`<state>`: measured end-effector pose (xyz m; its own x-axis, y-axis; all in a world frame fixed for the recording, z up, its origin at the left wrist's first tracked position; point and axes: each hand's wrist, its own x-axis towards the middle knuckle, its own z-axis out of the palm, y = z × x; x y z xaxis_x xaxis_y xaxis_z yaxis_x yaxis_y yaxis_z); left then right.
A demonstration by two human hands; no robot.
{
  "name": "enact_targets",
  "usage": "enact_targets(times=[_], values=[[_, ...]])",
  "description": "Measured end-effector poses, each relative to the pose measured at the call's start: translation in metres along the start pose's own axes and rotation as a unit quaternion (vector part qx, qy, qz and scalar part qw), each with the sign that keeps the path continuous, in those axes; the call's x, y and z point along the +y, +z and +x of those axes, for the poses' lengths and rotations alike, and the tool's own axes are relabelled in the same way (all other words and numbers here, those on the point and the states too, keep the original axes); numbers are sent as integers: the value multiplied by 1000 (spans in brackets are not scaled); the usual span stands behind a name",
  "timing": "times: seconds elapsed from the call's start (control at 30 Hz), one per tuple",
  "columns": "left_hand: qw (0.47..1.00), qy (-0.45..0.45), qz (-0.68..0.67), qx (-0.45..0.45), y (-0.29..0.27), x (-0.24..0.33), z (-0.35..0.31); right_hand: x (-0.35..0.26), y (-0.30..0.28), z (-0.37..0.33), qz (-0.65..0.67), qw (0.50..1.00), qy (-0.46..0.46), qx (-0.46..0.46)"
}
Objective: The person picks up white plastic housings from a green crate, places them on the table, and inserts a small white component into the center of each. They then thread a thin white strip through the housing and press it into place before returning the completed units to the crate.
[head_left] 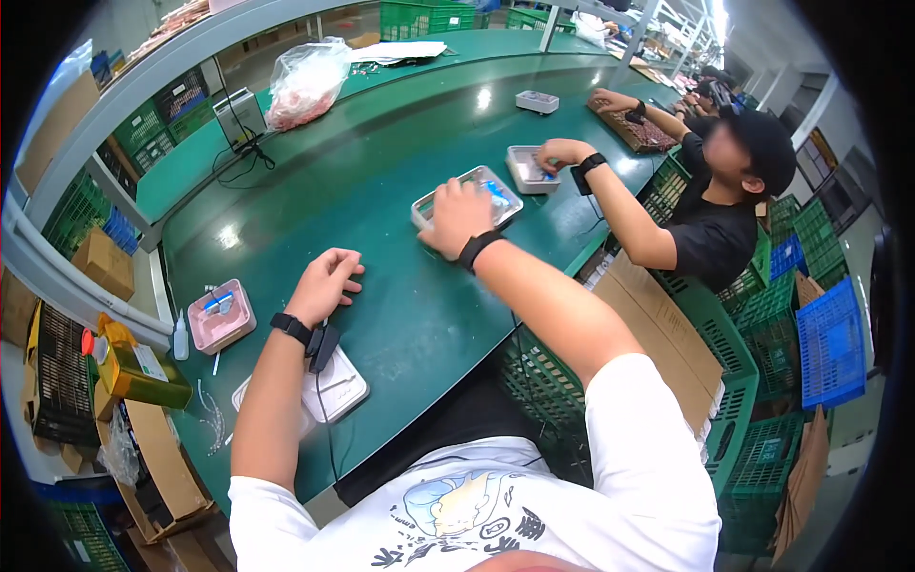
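Note:
My left hand (pixel 324 286) hovers over the green table with its fingers loosely curled and a little apart; I see nothing in it. My right hand (pixel 459 217) reaches across the left part of a pale tray (pixel 514 208), fingers spread over its contents. Inside that tray lie small blue and clear pieces (pixel 498 195), partly hidden by the hand. By my left forearm are a white lidded box or tray (pixel 345 393) and a dark device with a cable (pixel 324 348). Farther left stands a pinkish tray (pixel 224 332) holding a blue-and-white item (pixel 219 303).
A co-worker's hand (pixel 564 154) dips into another white tray (pixel 536 183) at right. Beyond are a small tray (pixel 538 102) and a box of small parts (pixel 639 133). A plastic bag (pixel 307 84), small bottle (pixel 181 336) and yellow-green jug (pixel 143 367) stand left.

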<state>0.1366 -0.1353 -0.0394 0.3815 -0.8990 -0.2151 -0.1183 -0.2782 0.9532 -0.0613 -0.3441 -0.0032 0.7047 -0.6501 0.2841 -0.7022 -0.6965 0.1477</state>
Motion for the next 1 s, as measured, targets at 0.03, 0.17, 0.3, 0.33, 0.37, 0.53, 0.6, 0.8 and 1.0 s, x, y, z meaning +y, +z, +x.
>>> enact_targets(times=[0.03,0.17,0.3,0.33,0.37,0.53,0.6,0.8,1.0], values=[[999,17,29,11,0,-1,-3,11,5,11,-13,999,35,-9],[998,53,1,32,5,4,16,79,60,47,-149,969,158,118],[987,59,-57,137,-12,9,5,-7,-29,-18,263,939,-219,-35],[981,48,-87,164,-18,17,3,-28,-33,-40,313,899,-300,-65],[979,47,-86,176,-25,20,4,-52,-37,-62,357,850,-377,-91],[974,35,-127,187,-34,17,-2,-121,-42,-106,384,808,-418,-157],[976,27,-120,181,-41,19,-1,-122,-41,-98,382,803,-415,-193],[992,30,-2,121,-38,-2,3,-42,-28,-63,455,782,-424,-40],[980,7,191,-61,-15,12,-4,-14,-7,-54,539,821,-45,-182]])
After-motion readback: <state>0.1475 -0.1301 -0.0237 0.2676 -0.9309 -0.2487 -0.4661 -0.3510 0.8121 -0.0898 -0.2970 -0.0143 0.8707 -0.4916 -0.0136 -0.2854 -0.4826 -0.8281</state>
